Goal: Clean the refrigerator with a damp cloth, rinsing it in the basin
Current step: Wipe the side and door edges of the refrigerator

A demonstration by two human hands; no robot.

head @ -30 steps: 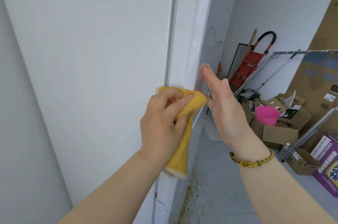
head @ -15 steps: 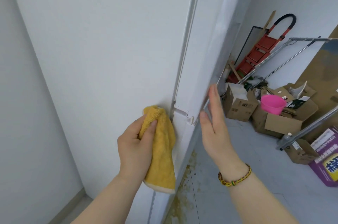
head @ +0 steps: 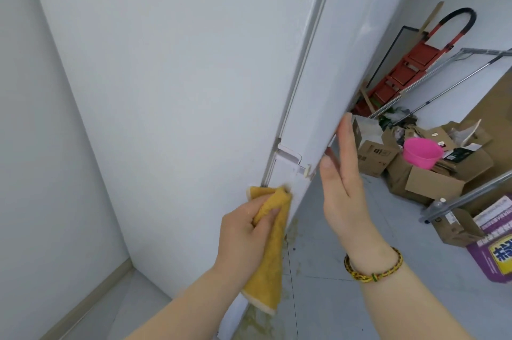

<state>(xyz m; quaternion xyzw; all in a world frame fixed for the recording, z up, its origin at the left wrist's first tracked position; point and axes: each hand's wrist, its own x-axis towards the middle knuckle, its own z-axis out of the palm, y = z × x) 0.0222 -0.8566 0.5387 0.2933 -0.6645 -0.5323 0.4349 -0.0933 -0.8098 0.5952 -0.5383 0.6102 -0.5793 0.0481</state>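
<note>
The white refrigerator fills the left and middle of the view, seen from its side, with the door seam running down it. My left hand grips a yellow cloth and presses its top against the lower door edge, just below the hinge bracket. The cloth's tail hangs down past my wrist. My right hand is flat with fingers together, resting against the front edge of the door. A pink basin sits on cardboard boxes at the right.
Open cardboard boxes lie on the floor at right, with a red step ladder, metal poles and a purple box. A yellowish stain marks the grey floor under the door. A grey wall stands at left.
My left hand has slid the cloth down the door seam, from above the hinge bracket to below it. My right hand has followed downward along the door's front edge.
</note>
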